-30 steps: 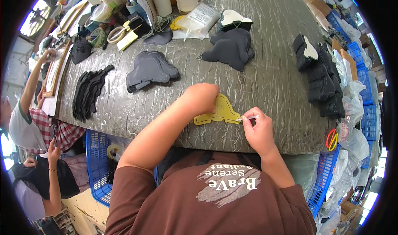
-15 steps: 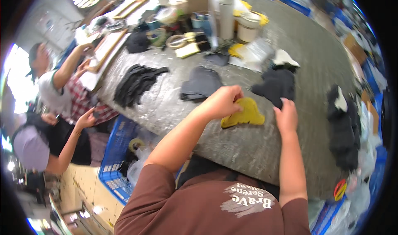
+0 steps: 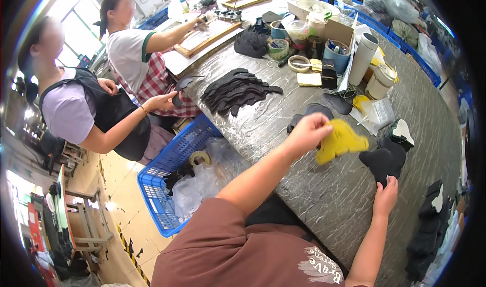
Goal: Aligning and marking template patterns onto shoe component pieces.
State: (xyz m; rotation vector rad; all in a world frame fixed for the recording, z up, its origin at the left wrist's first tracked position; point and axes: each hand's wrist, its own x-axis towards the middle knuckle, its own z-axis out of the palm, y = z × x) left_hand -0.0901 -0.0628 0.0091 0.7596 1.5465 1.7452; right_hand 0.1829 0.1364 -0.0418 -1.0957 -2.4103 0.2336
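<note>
In my left hand (image 3: 310,135) I pinch a yellow, curved-edge flat piece (image 3: 341,141) by its upper left side. It hangs just above the grey table, slightly blurred. Partly behind my left hand lies a stack of dark grey flat pieces (image 3: 318,109). My right hand (image 3: 386,196) has its thumb and finger closed on the lower end of a black lobed flat piece (image 3: 386,159). A small pale spot shows at those fingertips; I cannot tell what it is. Above that piece sits a dark bundle with a white shape on top (image 3: 402,133).
A fanned pile of black pieces (image 3: 235,92) lies on the left of the table (image 3: 324,201). Tubs, a tape roll (image 3: 299,63) and a white flask (image 3: 363,59) stand at the back. A blue crate (image 3: 157,206) is beside the table. Two co-workers (image 3: 76,104) are at left.
My view has swung left, showing more of the co-workers and crate. The yellow piece, in my left hand, is now lifted and tilted. My right hand stays at the black piece.
</note>
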